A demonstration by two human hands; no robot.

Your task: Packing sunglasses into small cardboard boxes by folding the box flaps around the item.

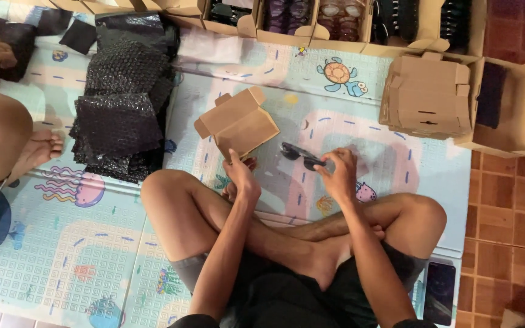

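Left hand gripping open brown carton, right hand pinching dark sunglasses

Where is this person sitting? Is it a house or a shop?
Probably a room at home used for packing. The person sits on a pastel children's play mat with cartoon sea animals on a red-brown tiled floor, with a stack of black bubble-wrap pouches and open brown cardboard boxes of sunglasses.

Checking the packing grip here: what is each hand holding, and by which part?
Left hand holds the open cardboard box by its near bottom edge. Right hand holds dark sunglasses at their right end.
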